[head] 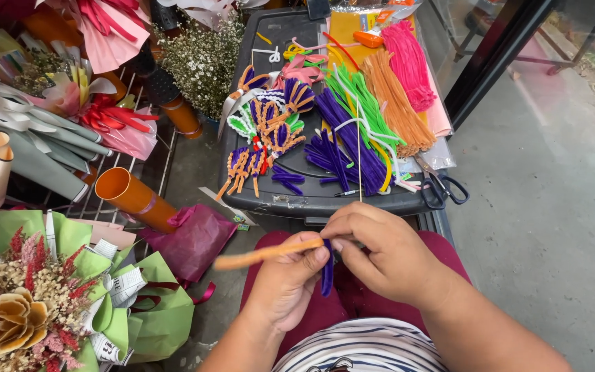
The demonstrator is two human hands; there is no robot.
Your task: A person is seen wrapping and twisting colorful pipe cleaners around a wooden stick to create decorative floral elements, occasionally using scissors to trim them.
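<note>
Orange stem (263, 254) pinched in left hand (285, 281), right hand (379, 253) clamped on purple stem (327, 272) and thin stick (359, 148), scissors (442, 187) at tray's (270, 196) front right corner

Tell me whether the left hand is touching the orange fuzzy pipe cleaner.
Touching. The head view shows the left hand pinching the orange fuzzy pipe cleaner between thumb and fingertips, with the stem's end disappearing into that grip.
</note>
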